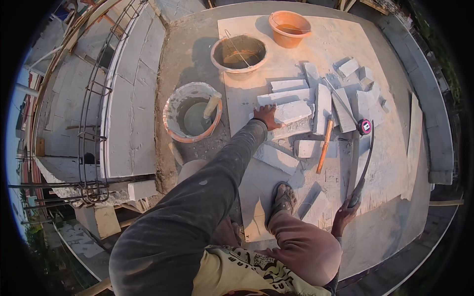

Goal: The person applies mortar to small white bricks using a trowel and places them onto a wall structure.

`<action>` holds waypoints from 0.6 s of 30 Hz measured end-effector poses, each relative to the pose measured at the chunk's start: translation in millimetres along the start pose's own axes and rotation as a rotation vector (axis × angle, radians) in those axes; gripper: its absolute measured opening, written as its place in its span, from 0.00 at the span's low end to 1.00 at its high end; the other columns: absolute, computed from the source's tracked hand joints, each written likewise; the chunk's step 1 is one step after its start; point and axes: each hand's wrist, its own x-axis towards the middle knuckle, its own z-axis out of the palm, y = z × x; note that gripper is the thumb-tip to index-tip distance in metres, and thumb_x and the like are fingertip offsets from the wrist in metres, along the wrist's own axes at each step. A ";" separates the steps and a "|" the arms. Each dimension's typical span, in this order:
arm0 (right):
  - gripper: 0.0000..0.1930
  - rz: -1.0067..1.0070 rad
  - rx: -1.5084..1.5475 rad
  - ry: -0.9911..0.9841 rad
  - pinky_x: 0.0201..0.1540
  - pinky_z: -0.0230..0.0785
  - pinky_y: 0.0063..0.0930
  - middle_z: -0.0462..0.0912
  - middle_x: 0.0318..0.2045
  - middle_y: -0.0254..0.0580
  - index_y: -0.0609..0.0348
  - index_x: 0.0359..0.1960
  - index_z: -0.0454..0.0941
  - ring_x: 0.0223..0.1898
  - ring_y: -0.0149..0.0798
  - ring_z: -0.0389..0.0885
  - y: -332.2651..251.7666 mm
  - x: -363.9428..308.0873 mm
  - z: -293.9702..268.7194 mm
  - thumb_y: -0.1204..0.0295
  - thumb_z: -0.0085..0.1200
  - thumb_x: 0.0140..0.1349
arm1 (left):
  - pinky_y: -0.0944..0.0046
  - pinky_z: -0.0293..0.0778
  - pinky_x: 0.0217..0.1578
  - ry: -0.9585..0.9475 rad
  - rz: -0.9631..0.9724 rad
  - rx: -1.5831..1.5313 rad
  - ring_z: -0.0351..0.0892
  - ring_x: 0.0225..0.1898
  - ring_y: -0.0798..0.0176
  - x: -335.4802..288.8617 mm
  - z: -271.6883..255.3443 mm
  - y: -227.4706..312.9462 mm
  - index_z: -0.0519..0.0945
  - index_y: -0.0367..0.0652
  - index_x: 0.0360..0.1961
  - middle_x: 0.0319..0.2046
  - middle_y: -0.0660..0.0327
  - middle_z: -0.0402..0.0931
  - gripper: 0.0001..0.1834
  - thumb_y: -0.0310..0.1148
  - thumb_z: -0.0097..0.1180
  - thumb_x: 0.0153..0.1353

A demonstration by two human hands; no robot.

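Observation:
My left hand point(266, 116) reaches forward and grips the left end of a pale concrete block point(293, 112), fingers and thumb around that end. The block lies on top of other cut blocks. At the lower right, my right hand point(347, 215) is closed on the handle of what looks like a handsaw point(369, 158), its thin dark blade seen nearly edge-on and pointing away from me. Near the blade's far end is a black and pink tape measure point(364, 127). Between the hands lies a tool with an orange wooden handle point(324, 150); its head is hard to make out.
Several pale block pieces point(323, 106) are scattered over a large board point(335, 37). A mortar-coated bucket point(193, 85), a wide tub point(239, 70) and an orange bucket point(290, 38) stand at the left and back. A block wall point(136, 98) with a rebar cage point(94, 98) borders the left.

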 end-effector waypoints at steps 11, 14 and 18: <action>0.16 0.104 0.428 -0.361 0.32 0.70 0.27 0.74 0.21 0.35 0.72 0.48 0.73 0.22 0.29 0.71 -91.3 -10.0 -48.7 0.70 0.56 0.66 | 0.35 0.52 0.68 -0.047 0.005 -0.090 0.54 0.71 0.48 -39.1 46.7 53.5 0.54 0.44 0.73 0.69 0.54 0.58 0.59 0.55 0.72 0.44; 0.22 0.093 0.302 -0.606 0.25 0.69 0.20 0.79 0.25 0.35 0.68 0.59 0.73 0.23 0.23 0.74 -83.0 -14.5 15.5 0.71 0.58 0.66 | 0.35 0.48 0.69 -0.009 0.019 -0.173 0.52 0.72 0.46 -28.3 61.4 34.5 0.54 0.45 0.73 0.70 0.51 0.56 0.59 0.54 0.72 0.44; 0.23 -0.032 0.199 -0.610 0.32 0.75 0.27 0.84 0.28 0.42 0.67 0.58 0.74 0.26 0.31 0.81 -50.2 -18.6 49.2 0.70 0.60 0.63 | 0.35 0.45 0.69 -0.009 0.018 -0.220 0.50 0.73 0.46 -29.6 57.7 41.7 0.55 0.43 0.73 0.71 0.50 0.55 0.58 0.53 0.72 0.44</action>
